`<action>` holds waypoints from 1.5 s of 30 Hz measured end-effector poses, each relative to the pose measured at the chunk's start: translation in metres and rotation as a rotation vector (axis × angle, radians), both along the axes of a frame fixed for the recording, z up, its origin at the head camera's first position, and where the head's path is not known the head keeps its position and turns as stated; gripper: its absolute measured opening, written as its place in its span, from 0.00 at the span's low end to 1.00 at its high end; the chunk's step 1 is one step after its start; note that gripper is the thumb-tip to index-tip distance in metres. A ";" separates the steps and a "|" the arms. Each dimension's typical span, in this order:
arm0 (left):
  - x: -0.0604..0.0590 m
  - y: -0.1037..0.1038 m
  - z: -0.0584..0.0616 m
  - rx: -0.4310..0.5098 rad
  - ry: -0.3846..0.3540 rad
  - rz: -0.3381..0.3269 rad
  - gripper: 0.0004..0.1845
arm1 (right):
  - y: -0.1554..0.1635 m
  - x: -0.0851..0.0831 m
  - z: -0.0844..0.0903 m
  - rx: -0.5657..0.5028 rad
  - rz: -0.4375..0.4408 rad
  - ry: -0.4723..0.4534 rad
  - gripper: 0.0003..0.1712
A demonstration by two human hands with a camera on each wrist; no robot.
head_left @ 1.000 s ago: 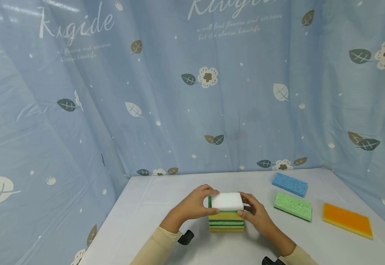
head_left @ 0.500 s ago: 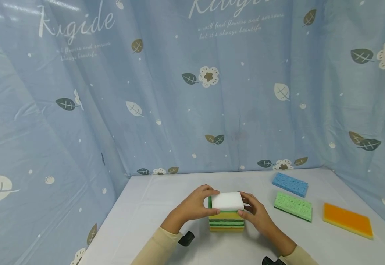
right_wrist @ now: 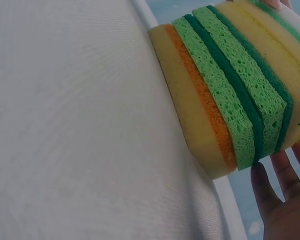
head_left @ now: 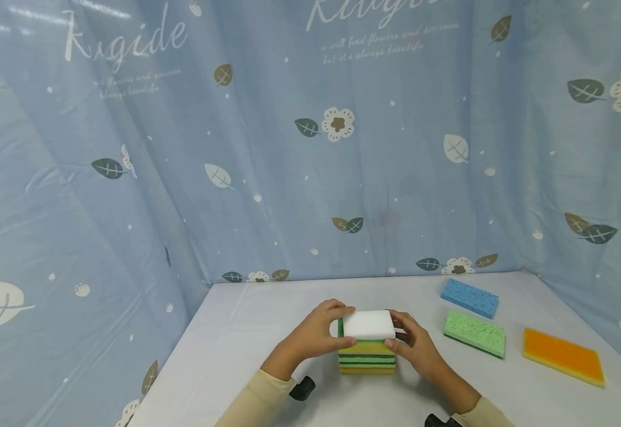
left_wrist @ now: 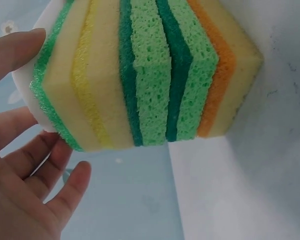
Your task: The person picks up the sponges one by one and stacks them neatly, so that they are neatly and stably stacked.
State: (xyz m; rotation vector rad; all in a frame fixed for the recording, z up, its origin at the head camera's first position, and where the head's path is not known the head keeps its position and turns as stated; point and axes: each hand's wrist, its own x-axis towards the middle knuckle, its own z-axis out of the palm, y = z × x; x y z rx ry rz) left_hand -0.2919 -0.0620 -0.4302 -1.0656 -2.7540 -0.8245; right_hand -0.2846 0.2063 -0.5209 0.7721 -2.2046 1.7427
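A stack of sponges [head_left: 367, 356] in yellow, green and orange layers stands on the white table [head_left: 246, 338]. A white sponge [head_left: 368, 324] lies on top of it. My left hand [head_left: 345, 326] pinches the white sponge's left end, thumb at the near side and fingers at the far side. My right hand [head_left: 392, 328] holds the right end the same way. The left wrist view shows the stack [left_wrist: 155, 80] side-on with my left fingers [left_wrist: 25, 195] beside its top. In the right wrist view the stack [right_wrist: 230, 95] sits above my right fingers [right_wrist: 285, 200].
To the right lie a blue sponge [head_left: 469, 298], a light green sponge [head_left: 474, 333] and an orange sponge [head_left: 563, 356], each flat on the table. A blue flowered curtain [head_left: 310, 148] closes off the back and both sides.
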 end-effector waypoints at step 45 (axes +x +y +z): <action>-0.001 -0.001 -0.044 0.497 -0.110 0.068 0.41 | 0.077 -0.004 0.025 0.583 -0.165 -0.028 0.41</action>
